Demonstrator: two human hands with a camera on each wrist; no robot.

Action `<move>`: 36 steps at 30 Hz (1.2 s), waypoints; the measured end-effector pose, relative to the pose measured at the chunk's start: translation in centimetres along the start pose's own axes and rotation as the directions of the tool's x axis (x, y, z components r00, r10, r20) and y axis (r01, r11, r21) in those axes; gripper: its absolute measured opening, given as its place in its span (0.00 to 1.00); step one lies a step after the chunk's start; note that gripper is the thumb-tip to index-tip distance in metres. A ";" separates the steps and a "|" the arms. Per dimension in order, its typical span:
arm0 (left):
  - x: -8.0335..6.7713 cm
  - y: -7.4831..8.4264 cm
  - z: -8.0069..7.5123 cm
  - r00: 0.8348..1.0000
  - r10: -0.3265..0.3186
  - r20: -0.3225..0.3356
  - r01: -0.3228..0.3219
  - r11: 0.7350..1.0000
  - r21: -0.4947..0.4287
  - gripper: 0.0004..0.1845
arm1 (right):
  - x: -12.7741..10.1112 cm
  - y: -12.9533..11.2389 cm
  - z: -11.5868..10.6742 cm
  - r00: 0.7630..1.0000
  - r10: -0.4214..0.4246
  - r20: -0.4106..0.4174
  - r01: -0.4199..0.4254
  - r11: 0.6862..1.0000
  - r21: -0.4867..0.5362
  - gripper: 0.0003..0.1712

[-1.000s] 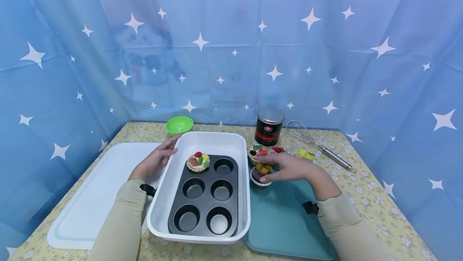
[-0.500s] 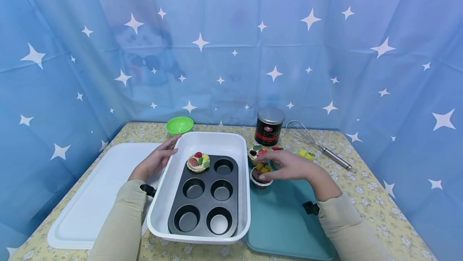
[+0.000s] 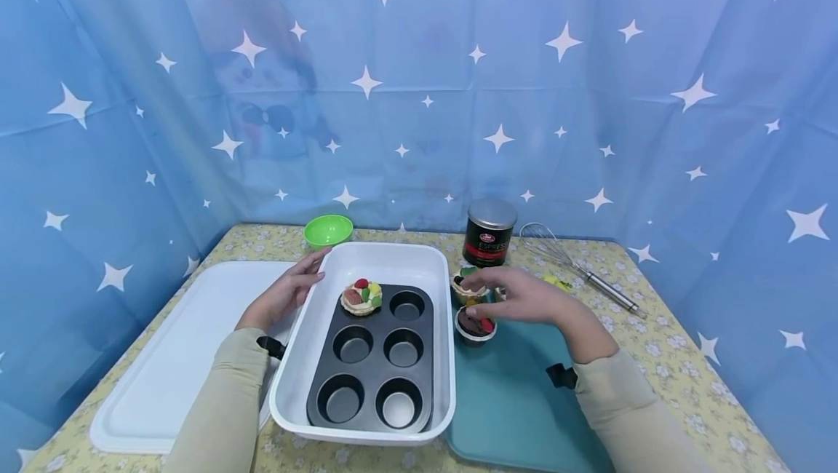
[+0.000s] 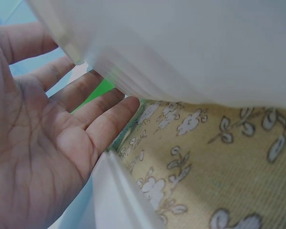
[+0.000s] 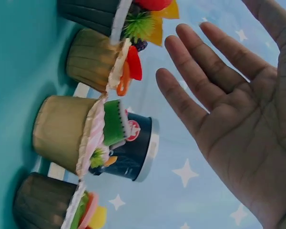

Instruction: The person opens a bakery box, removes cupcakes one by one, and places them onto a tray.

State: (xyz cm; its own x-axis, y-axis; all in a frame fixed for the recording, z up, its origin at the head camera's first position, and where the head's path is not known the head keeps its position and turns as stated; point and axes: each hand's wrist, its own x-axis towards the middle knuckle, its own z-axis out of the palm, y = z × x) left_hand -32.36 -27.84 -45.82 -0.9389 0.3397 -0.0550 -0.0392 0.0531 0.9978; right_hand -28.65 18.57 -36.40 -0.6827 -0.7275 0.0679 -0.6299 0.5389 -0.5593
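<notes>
A black muffin tin (image 3: 373,364) lies inside a white baking dish (image 3: 366,258); one fruit-topped tart (image 3: 361,297) fills its far-left cup. My left hand (image 3: 288,292) (image 4: 47,133) rests open, fingers straight, against the dish's left rim. Over several cupcakes at the far end of the teal tray (image 3: 517,400) my right hand (image 3: 520,295) (image 5: 229,105) hovers open and holds nothing. Nearest its fingertips are a chocolate cupcake (image 3: 476,325) and a beige cupcake (image 3: 466,285) (image 5: 62,133).
A white lid (image 3: 177,356) lies flat left of the dish. A green bowl (image 3: 328,230), a dark espresso can (image 3: 489,233) (image 5: 133,152) and a metal whisk (image 3: 576,265) stand along the back. Blue star-printed curtains close in three sides.
My right hand has lifted off the chocolate cupcake and now hovers a little farther back above the cupcakes. The left hand has stayed on the dish's rim.
</notes>
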 end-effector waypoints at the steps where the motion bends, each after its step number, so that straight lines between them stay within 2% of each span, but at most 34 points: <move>1: 0.0 0.0 0.0 1.000 0.001 -0.001 -0.001 1.000 -0.001 0.34 | 0.1 -0.2 0.0 1.000 0.000 -0.001 0.000 1.000 0.004 0.33; 5: 0.0 0.0 0.0 1.000 0.004 0.005 -0.004 1.000 -0.006 0.34 | 0.9 -1.0 -0.1 1.000 -0.011 0.003 0.011 1.000 0.007 0.31; 13: 0.0 -0.1 -0.1 1.000 -0.001 0.013 0.001 1.000 -0.004 0.34 | 3.6 -3.2 -0.5 0.992 -0.117 0.045 0.118 0.993 -0.029 0.26; 19: 0.0 0.2 -0.1 1.000 -0.004 0.007 0.004 1.000 -0.011 0.35 | 6.4 -5.5 -0.5 0.988 -0.112 0.109 0.122 0.988 -0.091 0.27; 25: 0.0 0.2 0.0 1.000 -0.001 0.015 0.001 1.000 -0.004 0.35 | 9.0 -7.8 0.6 0.982 -0.099 0.163 0.114 0.990 -0.084 0.28; 32: 0.1 0.1 -0.2 1.000 -0.004 0.013 0.003 1.000 0.010 0.34 | 12.5 -10.0 2.2 0.964 -0.175 0.199 0.188 0.981 -0.048 0.25; 36: 0.0 0.1 -0.3 1.000 0.004 0.025 -0.003 1.000 -0.014 0.35 | 14.3 -11.0 3.1 0.961 -0.161 0.224 0.170 0.985 -0.021 0.27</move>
State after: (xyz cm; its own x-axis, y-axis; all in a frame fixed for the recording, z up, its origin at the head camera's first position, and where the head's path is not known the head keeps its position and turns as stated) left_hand -32.50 -28.12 -45.74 -0.9302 0.3634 -0.0522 -0.0410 0.0385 0.9984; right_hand -30.31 0.87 -31.82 -0.4717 -0.8813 -0.0294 -0.7447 0.4160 -0.5219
